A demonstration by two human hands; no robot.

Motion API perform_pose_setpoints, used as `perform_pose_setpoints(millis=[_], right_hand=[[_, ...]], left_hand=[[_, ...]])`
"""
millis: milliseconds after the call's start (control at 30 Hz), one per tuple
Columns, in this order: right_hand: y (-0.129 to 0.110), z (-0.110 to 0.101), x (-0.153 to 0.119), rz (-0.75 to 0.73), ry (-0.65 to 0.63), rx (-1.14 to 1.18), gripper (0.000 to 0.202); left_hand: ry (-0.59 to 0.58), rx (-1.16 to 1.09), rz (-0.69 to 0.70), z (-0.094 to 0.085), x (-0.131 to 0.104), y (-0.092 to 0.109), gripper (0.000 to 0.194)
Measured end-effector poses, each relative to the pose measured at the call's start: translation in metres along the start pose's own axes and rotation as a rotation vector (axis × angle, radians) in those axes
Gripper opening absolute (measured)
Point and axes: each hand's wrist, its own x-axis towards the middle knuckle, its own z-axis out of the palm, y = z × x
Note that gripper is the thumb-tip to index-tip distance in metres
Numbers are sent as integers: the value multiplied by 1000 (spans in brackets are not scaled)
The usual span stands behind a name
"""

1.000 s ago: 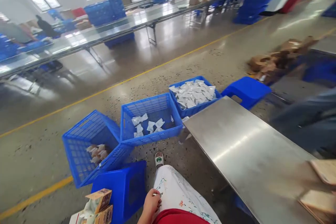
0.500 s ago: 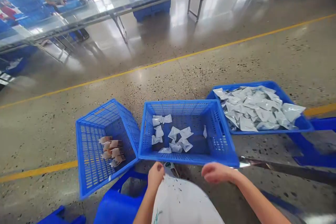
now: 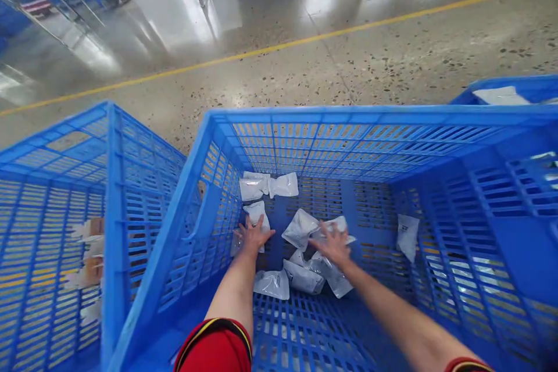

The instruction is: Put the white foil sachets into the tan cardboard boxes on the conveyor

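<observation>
Both arms reach down into a blue plastic crate [image 3: 331, 113] with slatted walls. Over a silvery-white pouch [image 3: 258, 212] near the crate's left wall, my left hand [image 3: 253, 236] has its fingers spread. My right hand [image 3: 333, 245] is also spread, on or just above another white pouch [image 3: 337, 225] in the middle group. Around it lie several more pouches, among them one pouch [image 3: 300, 228] between the hands and one pouch [image 3: 272, 285] nearer me. Two pouches [image 3: 283, 185] lie in the far left corner. A single pouch [image 3: 407, 236] leans by the right wall.
A second blue crate [image 3: 111, 197] adjoins on the left, with several brown-and-white packets [image 3: 93, 247] inside. At the upper right is a blue bin [image 3: 466, 95] with white pouches [image 3: 501, 96]. A yellow line [image 3: 279, 46] crosses the floor beyond.
The view has moved down and closer to the middle crate. Both hands went from its near rim to inside it, over the pouches, with fingers now spread. The white shape before me is gone from view.
</observation>
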Motion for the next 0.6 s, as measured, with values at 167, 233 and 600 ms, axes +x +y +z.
perform_pose_setpoints(millis=[167,233,600], right_hand=[[-54,72,-47,-395,-195,-154,94],[-48,75,-54,-454,-236,-175,81],[-12,13,-22,-701,-252,-218,60]], left_hand=[[-212,22,15,36,-27,-20,89],[-367,30,53,37,-40,-26,96],[-405,291,286,74,-74,-9,80]])
